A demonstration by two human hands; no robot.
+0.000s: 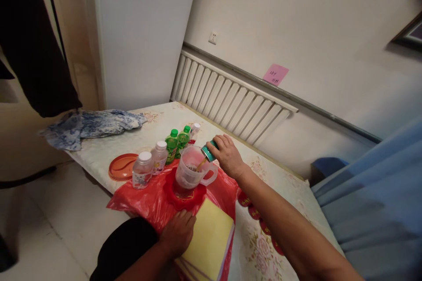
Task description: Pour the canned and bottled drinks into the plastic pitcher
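Observation:
My right hand grips a teal drink can, tipped toward a clear plastic measuring jug. A thin brownish stream runs from the can into the jug, which holds a little dark liquid. The jug stands on a red coaster on a red plastic bag. My left hand lies flat at the near end of the red bag, touching the edge of a yellow pad.
Behind the jug stand two green bottles, a white-capped bottle and two small clear bottles. An orange lid and blue patterned cloth lie left on the floral tablecloth. A radiator lines the wall.

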